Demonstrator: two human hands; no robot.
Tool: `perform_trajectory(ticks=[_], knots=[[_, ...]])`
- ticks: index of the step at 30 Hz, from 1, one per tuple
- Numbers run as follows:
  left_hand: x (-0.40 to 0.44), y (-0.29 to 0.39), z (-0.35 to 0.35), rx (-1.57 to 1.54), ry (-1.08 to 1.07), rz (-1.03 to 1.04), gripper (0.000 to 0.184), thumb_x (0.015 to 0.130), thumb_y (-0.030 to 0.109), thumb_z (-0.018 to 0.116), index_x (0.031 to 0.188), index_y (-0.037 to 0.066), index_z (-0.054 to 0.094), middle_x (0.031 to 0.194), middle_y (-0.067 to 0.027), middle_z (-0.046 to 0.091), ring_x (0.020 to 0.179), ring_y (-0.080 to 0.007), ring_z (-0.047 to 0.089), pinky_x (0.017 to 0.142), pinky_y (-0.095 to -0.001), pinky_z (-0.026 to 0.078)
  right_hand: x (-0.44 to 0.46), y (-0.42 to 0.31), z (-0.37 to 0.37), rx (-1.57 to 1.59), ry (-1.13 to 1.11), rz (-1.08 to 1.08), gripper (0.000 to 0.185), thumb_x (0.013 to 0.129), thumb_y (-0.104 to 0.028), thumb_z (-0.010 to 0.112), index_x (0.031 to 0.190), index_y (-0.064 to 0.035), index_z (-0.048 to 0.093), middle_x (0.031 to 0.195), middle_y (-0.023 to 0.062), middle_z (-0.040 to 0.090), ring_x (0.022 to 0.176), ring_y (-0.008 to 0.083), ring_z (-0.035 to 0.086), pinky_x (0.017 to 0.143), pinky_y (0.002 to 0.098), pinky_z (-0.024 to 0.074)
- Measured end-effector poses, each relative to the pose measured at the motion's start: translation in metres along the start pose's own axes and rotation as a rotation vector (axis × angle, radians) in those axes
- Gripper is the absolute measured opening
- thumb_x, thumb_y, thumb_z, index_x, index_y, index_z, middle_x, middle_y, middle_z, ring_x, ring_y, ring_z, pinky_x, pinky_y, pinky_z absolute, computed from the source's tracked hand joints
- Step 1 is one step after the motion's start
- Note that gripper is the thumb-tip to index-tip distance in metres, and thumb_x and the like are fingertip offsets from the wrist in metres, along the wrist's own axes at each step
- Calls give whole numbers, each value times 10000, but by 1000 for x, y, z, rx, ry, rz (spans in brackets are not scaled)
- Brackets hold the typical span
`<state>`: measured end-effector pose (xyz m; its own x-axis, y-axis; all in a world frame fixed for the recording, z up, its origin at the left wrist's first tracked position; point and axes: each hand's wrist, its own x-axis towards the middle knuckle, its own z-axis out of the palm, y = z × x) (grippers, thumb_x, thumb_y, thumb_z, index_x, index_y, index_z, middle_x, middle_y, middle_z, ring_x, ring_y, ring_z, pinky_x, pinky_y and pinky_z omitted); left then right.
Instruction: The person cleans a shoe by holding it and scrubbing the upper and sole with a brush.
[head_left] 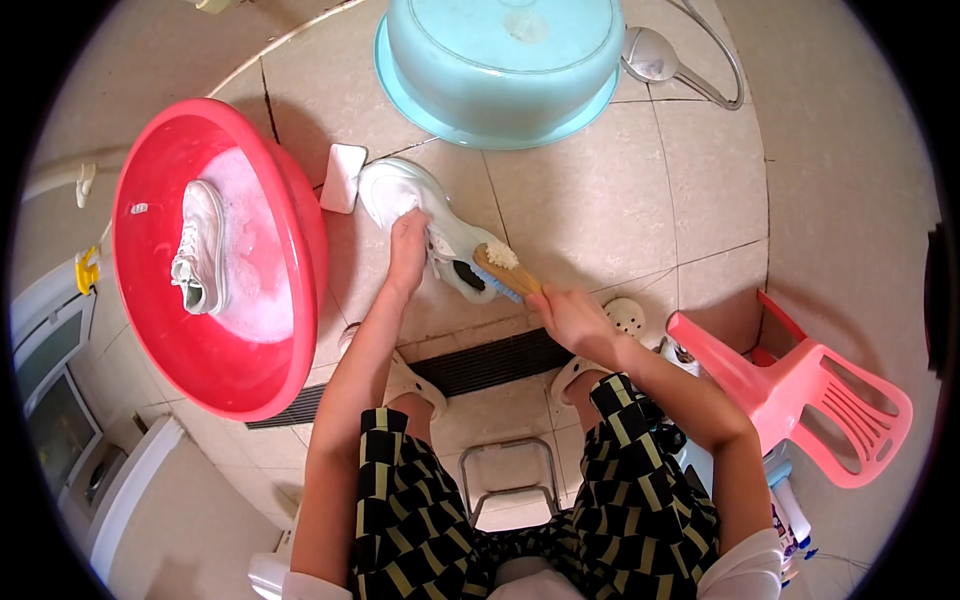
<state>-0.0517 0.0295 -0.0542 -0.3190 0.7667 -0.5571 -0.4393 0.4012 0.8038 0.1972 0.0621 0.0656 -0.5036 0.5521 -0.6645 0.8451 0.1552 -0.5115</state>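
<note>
A white shoe [452, 236] lies on the tiled floor in front of me, its toe pointing to the upper left. My left hand [409, 250] grips it near the tongue and laces. In my right hand [575, 318] is a scrubbing brush [508, 268] with a wooden handle, pale bristles on top and blue bristles underneath. The brush rests against the heel end of the shoe, by its dark opening. A second white shoe [203, 247] sits in soapy water inside the red basin [305, 250] on the left.
A white block [343, 179], perhaps soap, lies beside the shoe's toe. Ahead stands an upturned light-blue basin [500, 85], with a shower head [651, 55] and hose to its right. A pink plastic chair [790, 390] is at my right. A dark drain grate [490, 362] crosses the floor near my feet.
</note>
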Motion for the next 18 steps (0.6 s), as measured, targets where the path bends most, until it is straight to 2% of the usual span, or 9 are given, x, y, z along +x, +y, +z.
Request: perform_trajectory(ticks=[3, 5, 12, 14, 18], knots=[[2, -2, -2, -28, 6, -8, 155, 861, 141, 495, 731, 69, 538, 690, 22, 498, 650, -73, 461, 608, -247, 387, -4, 6, 1, 5, 1, -23, 467, 979, -392, 373, 854, -7, 606, 733, 249, 616, 705, 458, 580, 665, 523, 459], [3, -6, -7, 50, -21, 4, 148, 862, 136, 490, 739, 69, 539, 693, 29, 499, 647, -71, 465, 603, -242, 390, -6, 7, 1, -23, -58, -10, 366, 979, -340, 396, 912, -7, 531, 724, 263, 596, 719, 469, 566, 638, 537, 434], [-1, 5, 0, 93, -57, 7, 162, 868, 130, 471, 725, 78, 524, 689, 47, 485, 621, -53, 435, 579, -238, 365, 33, -8, 27, -75, -16, -8, 401, 976, -388, 395, 951, -10, 526, 712, 241, 614, 688, 449, 592, 617, 527, 464], [1, 0, -5, 134, -78, 95, 195, 896, 126, 466, 738, 52, 552, 694, 62, 477, 642, -33, 415, 571, -208, 340, 38, -14, 28, -52, 26, -7, 416, 973, -408, 396, 1006, -15, 528, 731, 242, 621, 696, 441, 601, 618, 519, 472], [7, -8, -12, 152, -104, 23, 197, 911, 124, 452, 783, 39, 576, 724, 51, 509, 676, -37, 440, 600, -204, 363, 50, -20, 32, -54, 56, -8, 421, 972, -415, 395, 1034, -20, 527, 736, 238, 626, 694, 442, 600, 616, 517, 473]])
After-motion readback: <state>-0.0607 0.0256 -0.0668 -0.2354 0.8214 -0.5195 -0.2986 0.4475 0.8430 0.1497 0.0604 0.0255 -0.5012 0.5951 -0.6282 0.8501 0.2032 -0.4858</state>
